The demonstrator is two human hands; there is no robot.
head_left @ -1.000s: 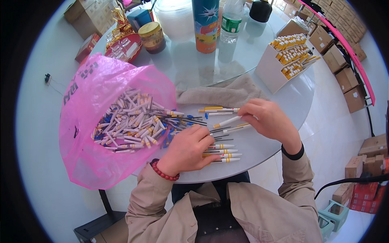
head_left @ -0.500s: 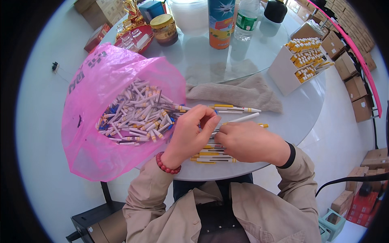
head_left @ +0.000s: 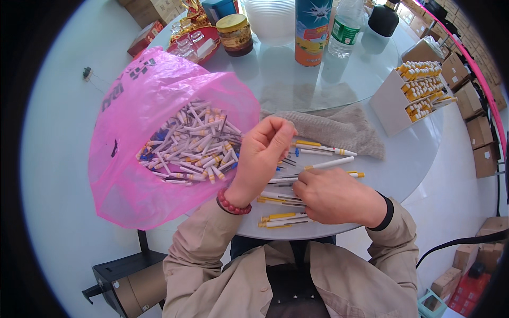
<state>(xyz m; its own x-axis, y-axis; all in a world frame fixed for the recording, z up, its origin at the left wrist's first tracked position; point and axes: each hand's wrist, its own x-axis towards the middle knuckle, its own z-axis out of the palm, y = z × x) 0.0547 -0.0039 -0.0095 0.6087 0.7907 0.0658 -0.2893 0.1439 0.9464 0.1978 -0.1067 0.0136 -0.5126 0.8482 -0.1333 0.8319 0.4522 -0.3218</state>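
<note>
Left hand [head_left: 261, 156] raised, fingers [head_left: 282, 126] pressed together, right hand [head_left: 339, 196] over pens [head_left: 281, 217] (grip hidden), pale shiny table [head_left: 395, 172], cardboard boxes [head_left: 480, 131].

My left hand [head_left: 263, 151] near my right hand [head_left: 339, 197]
The left points forward, thumb against bent forefinger; the right reaches leftward, palm down, fingers curled.

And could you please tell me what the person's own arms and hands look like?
Both arms wear long beige sleeves. A red beaded bracelet circles the left wrist, a black band the right. The left hand and right hand are ungloved.
</note>
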